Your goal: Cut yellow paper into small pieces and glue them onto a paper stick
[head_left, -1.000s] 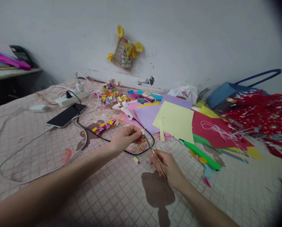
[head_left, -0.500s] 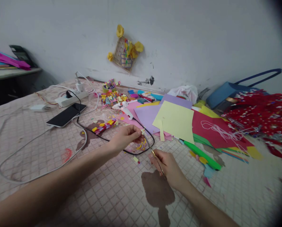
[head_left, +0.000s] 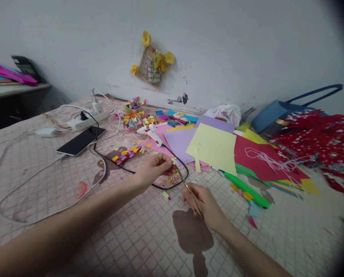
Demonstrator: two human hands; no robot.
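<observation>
My left hand (head_left: 156, 169) is closed in a pinch, thumb against forefinger, on a tiny pale yellow paper piece (head_left: 174, 160), mostly hidden by the fingertips. In my right hand (head_left: 206, 204) is a pair of slim scissors (head_left: 186, 185) with a gold-coloured middle. Their blades point up and left, and the tips reach the left fingertips. The blades look nearly together. Beneath the hands lie small yellow paper scraps (head_left: 173, 177), ringed by a black cord. A pale yellow sheet (head_left: 215, 146) with a narrow strip (head_left: 197, 158) on it rests beyond my right hand.
A white glue gun (head_left: 153, 134) lies behind the left hand. Further left are a phone (head_left: 81, 141), a power strip (head_left: 87, 120) and looping cables. Coloured sheets, a red sheet (head_left: 251, 157) with white string (head_left: 278, 165), and a green roll (head_left: 248, 190) lie right.
Both hands stay almost in place. The scissor blades look a little closer together, and the right fingers have shifted slightly on the handles.
</observation>
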